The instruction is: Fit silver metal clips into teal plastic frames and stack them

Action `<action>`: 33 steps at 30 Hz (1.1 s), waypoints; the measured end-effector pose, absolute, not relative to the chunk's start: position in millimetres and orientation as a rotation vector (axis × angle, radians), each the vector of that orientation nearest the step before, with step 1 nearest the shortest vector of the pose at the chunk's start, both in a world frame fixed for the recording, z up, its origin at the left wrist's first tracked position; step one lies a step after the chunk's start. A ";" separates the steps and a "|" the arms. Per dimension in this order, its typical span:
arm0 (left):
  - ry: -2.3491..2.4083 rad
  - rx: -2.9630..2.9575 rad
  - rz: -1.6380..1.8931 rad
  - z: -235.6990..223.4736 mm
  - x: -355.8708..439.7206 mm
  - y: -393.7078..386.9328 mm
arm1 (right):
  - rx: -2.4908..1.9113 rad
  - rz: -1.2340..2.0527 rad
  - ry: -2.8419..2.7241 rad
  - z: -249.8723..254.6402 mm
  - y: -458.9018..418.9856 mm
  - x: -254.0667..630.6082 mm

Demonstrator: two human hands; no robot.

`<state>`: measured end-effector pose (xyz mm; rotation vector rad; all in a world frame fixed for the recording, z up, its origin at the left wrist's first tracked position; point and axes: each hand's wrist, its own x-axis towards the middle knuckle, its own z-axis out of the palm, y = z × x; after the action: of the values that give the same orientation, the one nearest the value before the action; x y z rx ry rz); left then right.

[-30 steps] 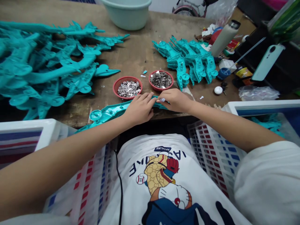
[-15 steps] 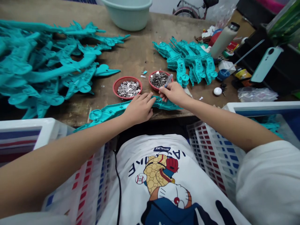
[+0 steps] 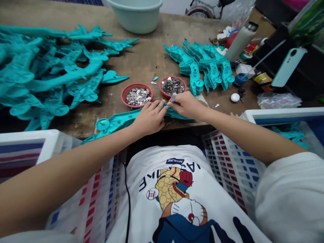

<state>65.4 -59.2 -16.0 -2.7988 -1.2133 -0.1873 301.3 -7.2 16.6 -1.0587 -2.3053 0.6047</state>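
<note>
A long turquoise plastic part (image 3: pixel 117 119) lies along the table's front edge. My left hand (image 3: pixel 151 116) is laid over its middle, fingers bent and gripping it. Just beside those fingertips, my right hand (image 3: pixel 186 105) pinches a small tool with a translucent handle (image 3: pixel 173 97), its lower end hidden against the part. Behind my hands stand two red baskets of small metal pieces: the left basket (image 3: pixel 123 98) holds shiny clips, the right basket (image 3: pixel 162 91) darker ones.
A big pile of turquoise parts (image 3: pixel 50 71) covers the table's left. Several more turquoise parts (image 3: pixel 198 64) lie at the back right, near a bottle (image 3: pixel 241 42) and a phone (image 3: pixel 288 67). A pale basin (image 3: pixel 138 17) stands behind. White crates (image 3: pixel 227 162) flank me.
My right hand has moved slightly left towards my left fingertips, and the tool in it stands more upright. My left hand stays on the turquoise part.
</note>
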 end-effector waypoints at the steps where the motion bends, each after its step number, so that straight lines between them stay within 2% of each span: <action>1: -1.210 -2.797 -0.182 -16.1 65.6 -59.3 | -1.026 0.569 -2.344 15.0 -7.0 301.7; 3: -1.207 -2.792 -0.179 -16.1 65.9 -59.6 | -1.093 0.635 -2.279 12.7 -6.1 299.6; 7: -1.207 -2.784 -0.172 -15.8 66.1 -59.6 | -1.315 0.985 -1.964 13.2 -5.0 290.7; 11: -1.204 -2.791 -0.183 -15.8 66.0 -59.4 | -1.309 1.011 -1.946 17.9 -6.9 286.5; 19: -1.206 -2.777 -0.152 -14.8 66.0 -59.6 | -1.382 1.286 -1.616 26.2 -8.3 282.0; 24: -1.212 -2.790 -0.171 -12.6 65.3 -59.5 | -1.344 1.191 -1.681 28.5 -4.8 288.1; 29: -1.195 -2.797 -0.182 -12.0 64.7 -59.0 | -1.247 0.775 -1.874 32.9 10.8 310.2; 33: -1.229 -2.799 -0.217 -14.8 63.7 -57.4 | -1.164 0.635 -2.214 33.3 7.9 315.3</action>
<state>63.7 -57.4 -14.8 -2.7987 -1.2285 -0.2170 315.3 7.9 33.3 -1.1643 -2.2143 0.6354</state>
